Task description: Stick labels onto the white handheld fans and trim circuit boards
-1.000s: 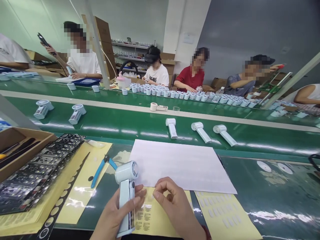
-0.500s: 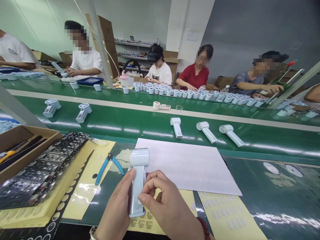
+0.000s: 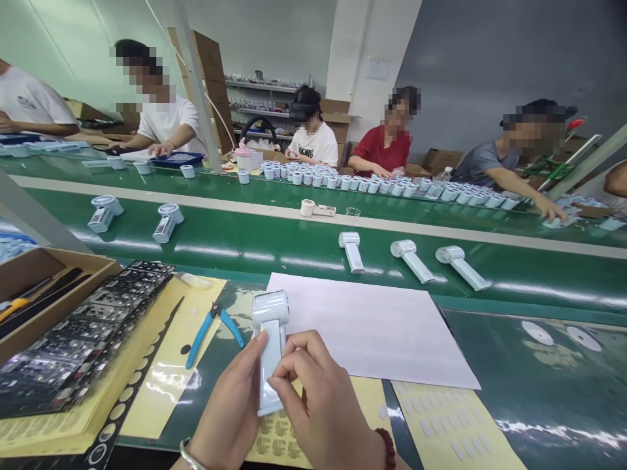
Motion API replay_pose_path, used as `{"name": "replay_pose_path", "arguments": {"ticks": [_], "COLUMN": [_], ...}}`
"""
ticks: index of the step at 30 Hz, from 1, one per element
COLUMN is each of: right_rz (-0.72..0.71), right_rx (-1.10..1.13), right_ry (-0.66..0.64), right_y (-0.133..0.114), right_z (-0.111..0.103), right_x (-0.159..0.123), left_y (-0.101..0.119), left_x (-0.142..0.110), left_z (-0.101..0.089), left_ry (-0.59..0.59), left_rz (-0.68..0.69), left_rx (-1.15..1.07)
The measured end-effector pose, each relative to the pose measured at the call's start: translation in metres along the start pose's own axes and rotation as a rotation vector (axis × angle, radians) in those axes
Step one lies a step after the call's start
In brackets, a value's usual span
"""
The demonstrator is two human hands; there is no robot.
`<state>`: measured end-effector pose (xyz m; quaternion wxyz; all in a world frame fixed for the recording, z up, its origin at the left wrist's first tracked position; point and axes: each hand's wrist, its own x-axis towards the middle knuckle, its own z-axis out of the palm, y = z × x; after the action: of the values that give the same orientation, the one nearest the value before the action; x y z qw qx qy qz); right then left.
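My left hand (image 3: 234, 385) is wrapped round the handle of a light-blue handheld fan body (image 3: 271, 352), thumb along its left edge. Its round head points away from me and the handle slants towards me. Thumb and forefinger of my right hand (image 3: 321, 398) pinch together at the handle's lower right side. Whatever is between those fingertips is too small to make out. Below the hands lies a yellow sheet of printed labels (image 3: 279, 444). Blue-handled nippers (image 3: 200, 339) rest to the left, and a white sheet of paper (image 3: 372, 329) lies behind the fan.
Circuit boards (image 3: 83, 339) are stacked at left beside a cardboard tray (image 3: 105, 267) of tools. A yellow sticker sheet (image 3: 455, 424) lies at right. Several fan bodies (image 3: 414, 261) sit on the green conveyor belt (image 3: 274, 245). Across it, co-workers sit behind rows of small cups (image 3: 353, 183).
The held fan body has tilted slightly, my right hand still pinching at its handle. Fans on the belt appear slightly further right. The far-right co-worker's hand has reached down to parts on the line.
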<state>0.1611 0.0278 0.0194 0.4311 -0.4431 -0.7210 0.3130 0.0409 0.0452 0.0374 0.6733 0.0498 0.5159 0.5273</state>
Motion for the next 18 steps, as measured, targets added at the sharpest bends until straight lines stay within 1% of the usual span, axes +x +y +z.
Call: {"name": "replay_pose_path", "arguments": {"ticks": [2,4,6,8,10,11,13,15,18], "right_rz": [0.004,0.078,0.187,0.318,0.452,0.504,0.566,0.575,0.554], "right_rx": [0.125,0.278,0.389,0.462,0.516,0.537,0.562,0.540,0.436], "right_ry": [0.069,0.138,0.158,0.103,0.044,0.036,0.033,-0.002,-0.090], "right_y": [0.002,0.005,0.009,0.013,0.017,0.018,0.021,0.026,0.041], "right_z": [-0.001,-0.005,-0.009,-0.013,-0.013,-0.013,-0.012,-0.010,-0.004], "right_x": [0.001,0.004,0.009,0.013,0.016,0.018,0.021,0.025,0.034], "left_y": [0.004,0.009,0.018,0.032,0.049,0.059,0.077,0.093,0.109], "left_x": [0.001,0.006,0.015,0.028,0.048,0.060,0.089,0.120,0.162], "left_z": [0.000,0.002,0.006,0.013,0.023,0.028,0.039,0.048,0.058], "left_ry": [-0.049,-0.100,-0.113,-0.086,-0.061,-0.053,-0.029,0.000,0.055], "left_rz": [-0.062,-0.071,-0.022,0.057,0.144,0.186,0.265,0.330,0.411], "left_rx": [-0.023,-0.004,0.041,0.082,0.113,0.133,0.177,0.231,0.335]}}
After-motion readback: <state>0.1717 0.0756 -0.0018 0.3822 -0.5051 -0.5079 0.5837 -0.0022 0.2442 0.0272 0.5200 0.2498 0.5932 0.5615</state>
